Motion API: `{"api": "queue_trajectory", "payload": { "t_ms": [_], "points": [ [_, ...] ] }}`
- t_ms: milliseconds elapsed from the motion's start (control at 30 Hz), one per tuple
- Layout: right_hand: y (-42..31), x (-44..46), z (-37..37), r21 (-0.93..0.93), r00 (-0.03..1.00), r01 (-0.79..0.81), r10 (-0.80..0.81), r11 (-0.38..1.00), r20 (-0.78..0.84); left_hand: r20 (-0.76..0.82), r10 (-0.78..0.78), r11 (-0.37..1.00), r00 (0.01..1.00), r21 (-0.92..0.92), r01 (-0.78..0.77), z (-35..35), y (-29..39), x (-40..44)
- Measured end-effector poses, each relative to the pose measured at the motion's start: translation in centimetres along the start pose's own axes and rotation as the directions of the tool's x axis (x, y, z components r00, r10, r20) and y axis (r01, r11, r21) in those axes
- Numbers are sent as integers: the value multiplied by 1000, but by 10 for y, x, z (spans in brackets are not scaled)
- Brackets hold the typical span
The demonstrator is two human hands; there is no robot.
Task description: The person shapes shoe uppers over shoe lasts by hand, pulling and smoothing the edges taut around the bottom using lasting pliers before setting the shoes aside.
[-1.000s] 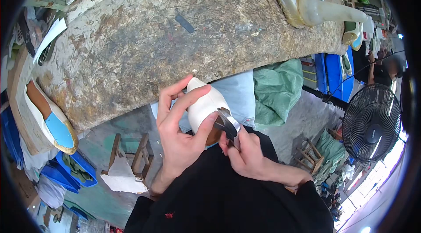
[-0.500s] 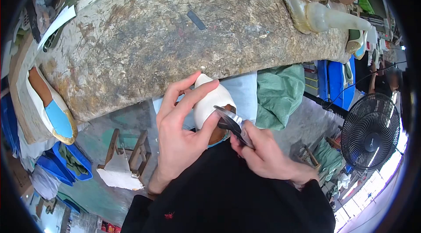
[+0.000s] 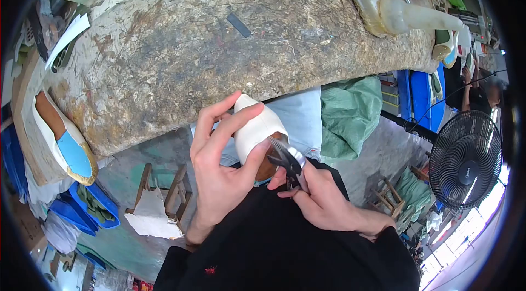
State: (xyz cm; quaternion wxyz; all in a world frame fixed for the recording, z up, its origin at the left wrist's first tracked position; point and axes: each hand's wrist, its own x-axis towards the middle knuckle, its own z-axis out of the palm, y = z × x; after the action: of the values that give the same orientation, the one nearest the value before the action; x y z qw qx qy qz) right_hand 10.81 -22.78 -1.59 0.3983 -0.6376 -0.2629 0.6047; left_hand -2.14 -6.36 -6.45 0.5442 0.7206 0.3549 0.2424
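A white shoe (image 3: 257,128) with a brown form showing inside its opening is held over my lap, its toe pointing toward the bench. My left hand (image 3: 222,157) grips it, fingers along the far side and thumb pressed near the edge of the opening. In my right hand (image 3: 329,198) is a pair of metal pliers (image 3: 295,162) with dark handles. Their toothed jaws stand apart at the shoe opening, close to my left thumb. Whether the jaws touch the shoe edge, I cannot tell.
Ahead is a worn, glue-stained bench (image 3: 181,55) with a small dark strip (image 3: 239,25) on it. Another white shoe (image 3: 67,137) lies at its left end. A black fan (image 3: 464,159) stands right, near a green cloth (image 3: 353,118). Another person (image 3: 476,94) is at far right.
The pliers have turned more upright and their jaws have parted, coming off the shoe edge that they were on. The left hand keeps its hold on the shoe.
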Motion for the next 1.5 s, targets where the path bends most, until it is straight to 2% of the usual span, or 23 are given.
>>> {"api": "queue_trajectory", "payload": {
  "t_ms": [100,167,233,300,367,500,533,600,633,667,733,800,867,933,1000,1067,1100,1133,1167,1200,1333,1500],
  "points": [
    [-9,6,-6,93,993,-112,107,989,57,2,-3,1000,1000,-10,3,2,-1,-1],
    [-11,6,-6,111,993,-109,104,988,47,-5,-6,1000,1000,-25,6,2,-1,-1],
    [-12,7,-6,130,994,-105,101,986,35,0,25,998,1000,58,-25,1,2,1],
    [-11,6,-7,-48,995,-90,92,995,35,-7,22,998,1000,55,-21,4,3,1],
    [18,10,13,-121,974,137,-156,983,-161,-18,16,999,1000,51,-15,7,4,0],
    [36,10,23,-153,943,222,-252,963,-219,-46,80,993,996,89,-76,8,0,-3],
    [36,7,19,-168,951,210,-241,963,-194,-26,104,989,994,110,-101,6,0,-5],
    [25,6,4,-315,968,187,-229,930,-100,-52,38,999,998,37,-36,4,-6,-7],
    [18,7,-4,-463,966,187,-247,867,-73,-47,13,999,999,-46,-15,3,-10,-9],
    [10,5,-10,-458,966,186,-247,869,-78,-41,13,999,999,-43,-15,2,-10,-9],
    [-3,1,-17,-628,977,154,-211,763,-17,65,-42,991,997,-123,49,-1,-10,-9],
    [-3,0,-16,-635,978,152,-208,758,-14,126,-17,998,992,-54,24,-6,-9,-10],
    [-1,3,-17,-661,965,177,-261,729,-29,204,-8,987,979,-156,41,-11,-1,-6],
    [3,5,-18,-651,966,178,-256,738,-26,239,-11,985,971,-163,52,-11,-1,-6],
    [3,6,-19,-646,968,183,-251,741,-13,158,-111,956,981,-252,149,-2,-11,-12],
    [2,5,-18,-544,986,136,-168,828,-9,124,-103,971,987,-203,127,8,-8,-12],
    [2,4,-20,-545,986,131,-166,828,-15,92,-79,983,993,-158,93,12,-7,-13],
    [3,2,-23,-326,993,116,-115,938,22,56,-55,992,997,-111,61,15,-7,-13],
    [4,2,-25,-91,994,82,-75,993,75,51,-61,987,997,-146,68,15,-4,-12],
    [-5,1,-27,-55,996,28,-23,998,91,43,-64,987,997,-147,70,14,-4,-12],
    [-13,3,-30,-39,994,-1,5,999,108,80,-26,997,996,-72,32,9,-5,-11],
    [-31,9,-33,-224,992,37,-10,974,122,113,-36,997,993,-64,44,3,5,-6]
  ]
}}
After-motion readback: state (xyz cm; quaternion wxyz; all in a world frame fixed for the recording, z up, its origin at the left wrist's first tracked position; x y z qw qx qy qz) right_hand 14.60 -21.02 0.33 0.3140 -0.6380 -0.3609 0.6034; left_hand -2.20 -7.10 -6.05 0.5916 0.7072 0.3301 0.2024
